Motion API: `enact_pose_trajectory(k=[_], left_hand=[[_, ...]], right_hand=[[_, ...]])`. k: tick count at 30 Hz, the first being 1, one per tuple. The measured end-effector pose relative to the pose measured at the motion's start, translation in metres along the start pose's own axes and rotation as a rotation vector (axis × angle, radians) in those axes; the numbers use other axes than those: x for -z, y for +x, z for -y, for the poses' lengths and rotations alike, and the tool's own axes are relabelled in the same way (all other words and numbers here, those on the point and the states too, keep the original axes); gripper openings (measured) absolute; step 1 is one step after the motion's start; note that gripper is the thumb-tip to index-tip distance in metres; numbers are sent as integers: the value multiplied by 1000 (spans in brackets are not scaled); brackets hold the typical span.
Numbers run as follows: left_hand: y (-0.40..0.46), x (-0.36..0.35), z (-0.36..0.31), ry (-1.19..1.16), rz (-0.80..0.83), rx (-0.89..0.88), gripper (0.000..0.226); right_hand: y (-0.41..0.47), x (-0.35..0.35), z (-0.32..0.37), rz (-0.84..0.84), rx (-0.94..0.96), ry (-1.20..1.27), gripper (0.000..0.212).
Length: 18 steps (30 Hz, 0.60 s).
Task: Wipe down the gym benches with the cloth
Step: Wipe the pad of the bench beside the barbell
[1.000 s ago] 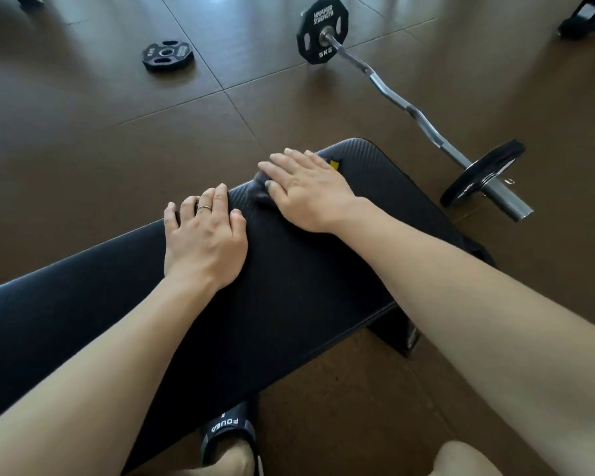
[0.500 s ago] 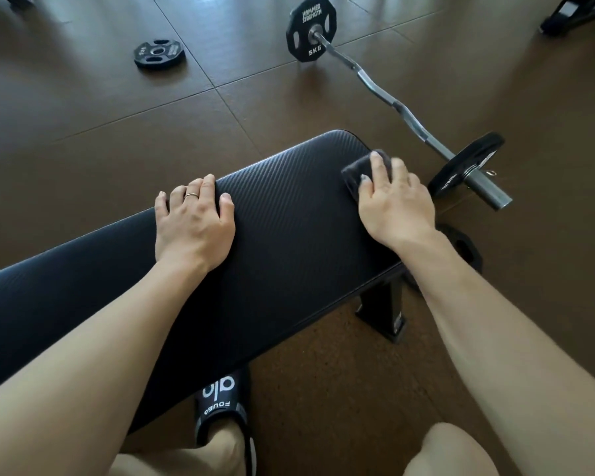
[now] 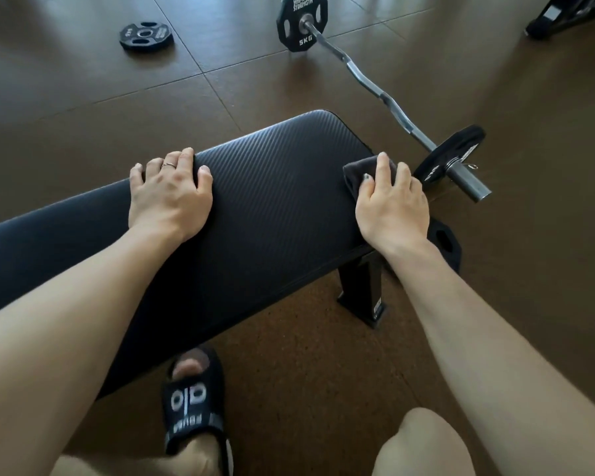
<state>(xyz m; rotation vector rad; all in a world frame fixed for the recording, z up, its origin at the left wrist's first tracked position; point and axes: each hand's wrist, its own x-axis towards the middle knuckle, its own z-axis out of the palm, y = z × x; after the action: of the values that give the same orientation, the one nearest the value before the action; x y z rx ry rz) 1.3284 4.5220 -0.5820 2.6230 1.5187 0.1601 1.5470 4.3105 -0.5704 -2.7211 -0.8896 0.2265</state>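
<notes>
A black padded gym bench [image 3: 275,201] runs from the lower left to the middle of the view. My left hand [image 3: 169,197] lies flat on its far edge, fingers spread, a ring on one finger, holding nothing. My right hand [image 3: 392,204] presses a dark folded cloth [image 3: 358,171] onto the bench's right end, at the corner. Most of the cloth is hidden under my fingers.
A curl bar [image 3: 368,80] with a 5 kg plate [image 3: 301,22] lies on the brown floor just past the bench's right end. A loose plate [image 3: 145,35] lies at the far left, another [image 3: 445,240] under my right wrist. The bench leg [image 3: 361,290] stands by my slippered foot [image 3: 194,403].
My right hand slid the cloth from the bench's middle to its right end corner. My left hand stayed pressed on the far edge.
</notes>
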Motion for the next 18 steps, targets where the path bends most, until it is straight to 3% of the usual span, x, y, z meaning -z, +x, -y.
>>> enact_pose_trajectory(k=[5, 12, 18], left_hand=[[0, 2, -1, 5, -2, -1, 63], [0, 3, -2, -10, 18, -22, 64], [-3, 6, -1, -36, 39, -38, 64]], right_hand=[[-64, -22, 9, -85, -53, 153, 61], [-159, -66, 97, -181, -44, 214, 61], [-128, -56, 68, -196, 23, 107, 58]])
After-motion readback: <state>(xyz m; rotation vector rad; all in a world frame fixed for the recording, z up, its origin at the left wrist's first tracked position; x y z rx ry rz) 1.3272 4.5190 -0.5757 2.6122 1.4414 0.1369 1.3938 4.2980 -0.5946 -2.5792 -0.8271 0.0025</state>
